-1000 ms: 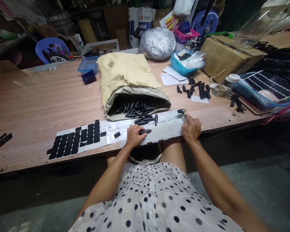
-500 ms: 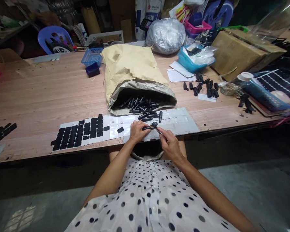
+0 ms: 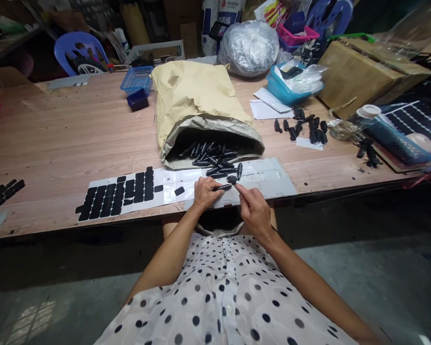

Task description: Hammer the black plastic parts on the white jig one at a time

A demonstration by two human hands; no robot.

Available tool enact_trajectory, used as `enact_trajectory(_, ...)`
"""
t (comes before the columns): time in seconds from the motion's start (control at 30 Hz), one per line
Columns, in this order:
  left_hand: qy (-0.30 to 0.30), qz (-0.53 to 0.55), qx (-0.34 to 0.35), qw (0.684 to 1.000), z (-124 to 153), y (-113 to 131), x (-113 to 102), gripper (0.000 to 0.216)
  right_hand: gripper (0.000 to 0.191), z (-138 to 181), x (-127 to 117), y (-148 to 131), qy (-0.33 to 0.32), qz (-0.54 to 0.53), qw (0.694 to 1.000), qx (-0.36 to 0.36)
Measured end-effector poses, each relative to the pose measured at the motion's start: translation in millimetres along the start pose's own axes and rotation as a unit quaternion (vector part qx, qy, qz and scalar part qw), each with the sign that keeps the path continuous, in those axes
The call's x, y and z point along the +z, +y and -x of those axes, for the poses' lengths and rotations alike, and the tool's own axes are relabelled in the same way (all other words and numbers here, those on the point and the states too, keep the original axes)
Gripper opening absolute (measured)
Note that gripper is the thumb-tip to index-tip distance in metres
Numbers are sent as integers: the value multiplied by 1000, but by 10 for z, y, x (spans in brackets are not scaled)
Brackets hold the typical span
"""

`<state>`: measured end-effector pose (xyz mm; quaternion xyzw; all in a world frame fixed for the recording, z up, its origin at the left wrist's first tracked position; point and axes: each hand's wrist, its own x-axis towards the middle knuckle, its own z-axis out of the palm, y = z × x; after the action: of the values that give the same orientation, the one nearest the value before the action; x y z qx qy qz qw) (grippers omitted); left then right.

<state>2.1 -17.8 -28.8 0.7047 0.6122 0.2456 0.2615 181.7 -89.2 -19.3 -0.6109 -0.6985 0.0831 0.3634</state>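
My left hand (image 3: 205, 191) is closed around a slim black pen-shaped part (image 3: 221, 187) at the table's near edge. My right hand (image 3: 252, 208) pinches a small tool whose dark round tip (image 3: 232, 179) meets the end of that part. Both hands hover over a white backing sheet (image 3: 266, 176). Just behind them a tan paper sack (image 3: 197, 103) lies on its side, its mouth open, with several more black parts (image 3: 211, 158) spilling out.
A white sheet with rows of black stickers (image 3: 118, 197) lies left of my hands. More black parts (image 3: 301, 128) sit at the right by a blue tray (image 3: 285, 93) and a cardboard box (image 3: 366, 72). A small blue basket (image 3: 137, 84) stands farther back.
My right hand came in from the right end of the white sheet with the tool and brought its tip to the part in my left hand. The left hand stayed put.
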Motion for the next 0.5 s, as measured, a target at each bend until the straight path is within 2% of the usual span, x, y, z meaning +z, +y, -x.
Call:
enact_trajectory(0.17,-2,-5,0,1000,-5,-23,0,16,43,24,8,33,-31,5,999,15)
enact_trajectory(0.3,-7,-8,-1,1000,-1,-12,-13,15,43,-110,-86,128,16,18,999,37)
enact_trajectory(0.4,-8,-15,-2,1000,6,4,-18,16,45,-339,-213,362,63,74,992,84)
enact_trajectory(0.5,-6,-24,4,1000,11,11,-17,16,44,-592,-313,704,70,166,969,169)
